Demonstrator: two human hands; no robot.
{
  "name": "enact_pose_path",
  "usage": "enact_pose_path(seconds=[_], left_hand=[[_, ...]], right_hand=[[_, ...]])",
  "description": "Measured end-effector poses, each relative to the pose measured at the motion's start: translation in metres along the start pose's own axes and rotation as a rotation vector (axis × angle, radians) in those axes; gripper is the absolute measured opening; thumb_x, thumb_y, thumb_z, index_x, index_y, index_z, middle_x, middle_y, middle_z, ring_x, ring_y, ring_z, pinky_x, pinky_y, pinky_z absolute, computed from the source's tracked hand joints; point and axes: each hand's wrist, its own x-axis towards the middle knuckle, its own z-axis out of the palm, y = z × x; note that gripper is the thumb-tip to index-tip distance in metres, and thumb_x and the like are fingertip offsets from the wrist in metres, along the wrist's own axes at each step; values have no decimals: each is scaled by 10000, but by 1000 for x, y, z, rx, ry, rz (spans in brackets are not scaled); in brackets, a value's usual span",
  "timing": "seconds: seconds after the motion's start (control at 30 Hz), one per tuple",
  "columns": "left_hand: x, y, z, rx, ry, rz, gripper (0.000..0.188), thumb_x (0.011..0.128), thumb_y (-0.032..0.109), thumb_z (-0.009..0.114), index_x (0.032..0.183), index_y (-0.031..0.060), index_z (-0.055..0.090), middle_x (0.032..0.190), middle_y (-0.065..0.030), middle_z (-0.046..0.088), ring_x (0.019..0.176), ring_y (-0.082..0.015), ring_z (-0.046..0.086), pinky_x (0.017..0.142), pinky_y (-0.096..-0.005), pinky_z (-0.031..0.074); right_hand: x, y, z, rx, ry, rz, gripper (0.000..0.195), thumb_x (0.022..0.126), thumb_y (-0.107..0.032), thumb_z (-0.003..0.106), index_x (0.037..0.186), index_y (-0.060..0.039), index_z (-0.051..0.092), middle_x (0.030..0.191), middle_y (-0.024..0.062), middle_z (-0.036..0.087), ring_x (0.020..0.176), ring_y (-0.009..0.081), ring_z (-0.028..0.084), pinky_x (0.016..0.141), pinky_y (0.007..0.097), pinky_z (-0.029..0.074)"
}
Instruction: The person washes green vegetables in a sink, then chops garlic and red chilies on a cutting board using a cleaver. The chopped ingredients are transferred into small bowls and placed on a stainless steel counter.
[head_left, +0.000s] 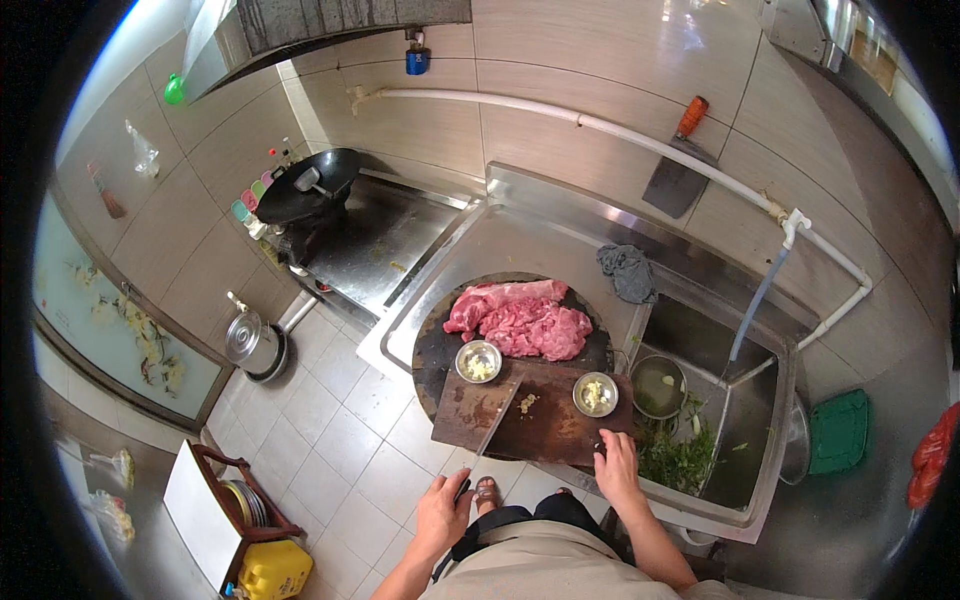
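My left hand grips the dark handle of a kitchen knife, whose blade lies over the left part of a brown wooden cutting board. A small pile of chopped pale pieces is on the board, right of the blade. My right hand rests at the board's right front edge, fingers curled; whether it holds something small I cannot tell. Two small metal bowls, one at the back left and one at the right, hold chopped pale yellow bits. Raw meat lies behind on a round dark chopping block.
At right, a steel sink holds leafy greens and a metal pot of water. A grey cloth lies on its rim. A black wok stands at the back left. A cleaver-like blade with an orange handle hangs behind the pipe.
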Motion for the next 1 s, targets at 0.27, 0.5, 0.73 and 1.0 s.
enact_pose_path(seconds=[0.27,0.5,0.73,1.0], left_hand=[[19,-9,-12,-96,-207,122,342,816,109,652,1153,86,599,832,-137,608,707,-277,612,624,-355,489],[3,-91,-32,-1092,-461,-549,317,881,69,587,1187,2,543,798,-105,620,597,-189,598,503,-308,489],[1,-99,3,-1275,-486,-631,312,902,61,552,1210,16,533,812,-123,622,609,-199,603,481,-314,477],[6,-54,39,-1205,-553,-666,309,919,75,526,1223,23,538,817,-91,614,620,-160,581,503,-281,472]], right_hand=[[28,-27,50,328,-48,-30,369,729,70,617,1084,1,543,945,132,562,839,262,593,725,358,506],[33,-31,42,196,-52,-81,502,747,89,594,1225,-14,482,1130,174,521,1027,306,541,773,356,521],[61,-32,56,185,-90,-132,543,747,112,565,1263,-22,462,1113,165,553,966,297,574,799,359,507],[53,-30,63,440,-60,-19,413,794,78,542,1191,-34,534,989,136,591,918,296,577,802,383,479]])
